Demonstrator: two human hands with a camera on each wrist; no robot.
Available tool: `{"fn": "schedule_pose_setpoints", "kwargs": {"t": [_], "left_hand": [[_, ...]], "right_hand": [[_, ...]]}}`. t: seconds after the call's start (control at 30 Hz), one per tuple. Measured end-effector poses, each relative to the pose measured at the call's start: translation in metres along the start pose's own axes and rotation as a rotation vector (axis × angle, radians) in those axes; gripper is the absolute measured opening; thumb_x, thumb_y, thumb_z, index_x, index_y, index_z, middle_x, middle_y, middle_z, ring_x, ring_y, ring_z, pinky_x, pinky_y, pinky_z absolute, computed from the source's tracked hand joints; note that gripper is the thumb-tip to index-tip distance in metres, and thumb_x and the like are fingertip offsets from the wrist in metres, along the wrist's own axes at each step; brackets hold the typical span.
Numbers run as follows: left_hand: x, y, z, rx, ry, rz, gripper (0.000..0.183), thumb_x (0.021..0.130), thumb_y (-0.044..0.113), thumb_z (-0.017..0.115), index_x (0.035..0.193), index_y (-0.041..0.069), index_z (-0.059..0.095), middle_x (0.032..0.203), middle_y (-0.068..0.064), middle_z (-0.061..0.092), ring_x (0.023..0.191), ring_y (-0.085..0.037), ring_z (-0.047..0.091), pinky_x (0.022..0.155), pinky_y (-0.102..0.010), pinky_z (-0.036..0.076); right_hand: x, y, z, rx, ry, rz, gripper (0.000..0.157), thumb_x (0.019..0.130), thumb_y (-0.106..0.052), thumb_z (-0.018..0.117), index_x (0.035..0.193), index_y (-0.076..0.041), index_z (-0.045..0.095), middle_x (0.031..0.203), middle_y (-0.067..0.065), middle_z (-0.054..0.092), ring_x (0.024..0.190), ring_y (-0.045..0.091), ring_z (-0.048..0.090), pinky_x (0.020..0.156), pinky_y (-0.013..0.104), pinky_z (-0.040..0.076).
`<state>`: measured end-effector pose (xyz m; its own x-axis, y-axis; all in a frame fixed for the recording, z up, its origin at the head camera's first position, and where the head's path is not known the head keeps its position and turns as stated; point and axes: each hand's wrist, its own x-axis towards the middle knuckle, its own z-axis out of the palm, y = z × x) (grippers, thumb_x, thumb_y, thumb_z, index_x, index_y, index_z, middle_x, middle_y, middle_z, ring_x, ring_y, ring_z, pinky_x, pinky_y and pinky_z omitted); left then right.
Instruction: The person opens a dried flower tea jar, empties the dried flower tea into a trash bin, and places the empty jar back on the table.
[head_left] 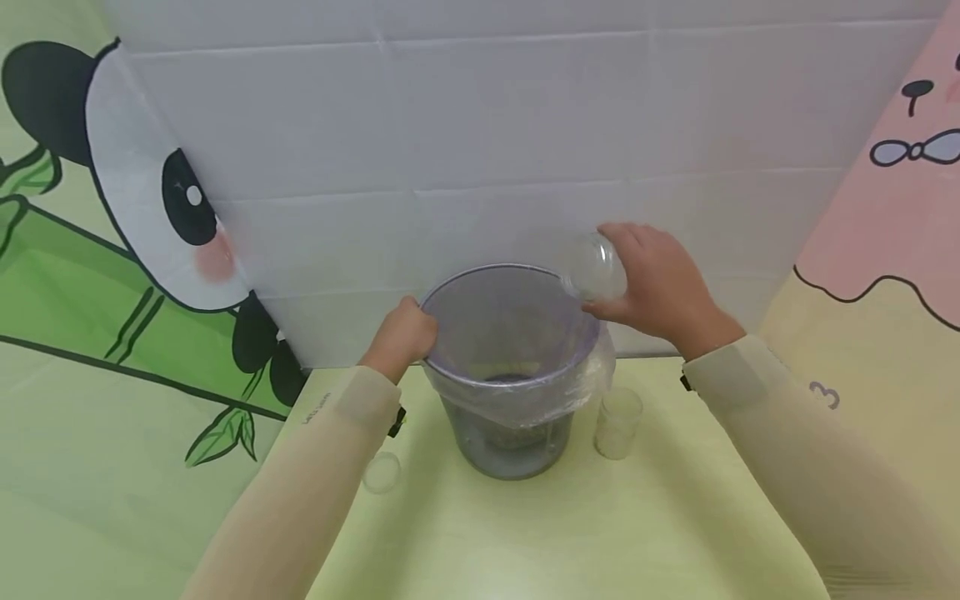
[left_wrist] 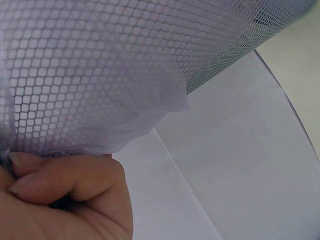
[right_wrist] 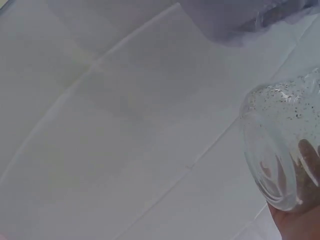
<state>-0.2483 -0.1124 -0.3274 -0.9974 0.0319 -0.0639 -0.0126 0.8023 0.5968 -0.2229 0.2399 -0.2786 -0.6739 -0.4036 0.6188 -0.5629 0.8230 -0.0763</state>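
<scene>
A mesh wastebasket stands on the table, lined with a thin translucent plastic bag folded out over its rim. At its left side my left hand pinches the rim and bag edge; the left wrist view shows thumb and fingers bent there. My right hand holds a clear glass jar tilted above the basket's right rim. Small dark specks dot the jar in the right wrist view; its base faces that camera. Whether anything is falling from it, I cannot tell.
Right of the basket, a clear glass container stands upright on the yellow-green table. A clear round lid-like disc lies near my left forearm. Behind the basket rises a white creased sheet, with cartoon-printed cloth at both sides.
</scene>
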Motion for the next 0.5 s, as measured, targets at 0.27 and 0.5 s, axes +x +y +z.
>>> {"fn": "schedule_pose_setpoints", "kwargs": {"t": [0.27, 0.5], "left_hand": [[0.002, -0.002, 0.001, -0.005, 0.002, -0.017, 0.059, 0.103, 0.018, 0.03, 0.152, -0.014, 0.024, 0.117, -0.023, 0.054, 0.099, -0.034, 0.055, 0.097, -0.049, 0.046], [0.003, -0.002, 0.002, -0.021, 0.004, -0.018, 0.058, 0.103, 0.018, 0.03, 0.151, -0.012, 0.026, 0.115, -0.022, 0.055, 0.098, -0.033, 0.057, 0.094, -0.048, 0.047]], "right_hand": [[-0.029, 0.005, 0.008, 0.159, 0.112, 0.197, 0.098, 0.067, -0.037, 0.096, 0.146, 0.0, 0.05, 0.14, 0.018, 0.057, 0.129, 0.039, 0.051, 0.106, 0.057, 0.04], [-0.054, 0.006, 0.011, 0.248, 0.205, 0.329, 0.104, 0.065, -0.036, 0.097, 0.148, -0.002, 0.046, 0.139, 0.019, 0.056, 0.124, 0.039, 0.053, 0.1, 0.06, 0.042]]}}
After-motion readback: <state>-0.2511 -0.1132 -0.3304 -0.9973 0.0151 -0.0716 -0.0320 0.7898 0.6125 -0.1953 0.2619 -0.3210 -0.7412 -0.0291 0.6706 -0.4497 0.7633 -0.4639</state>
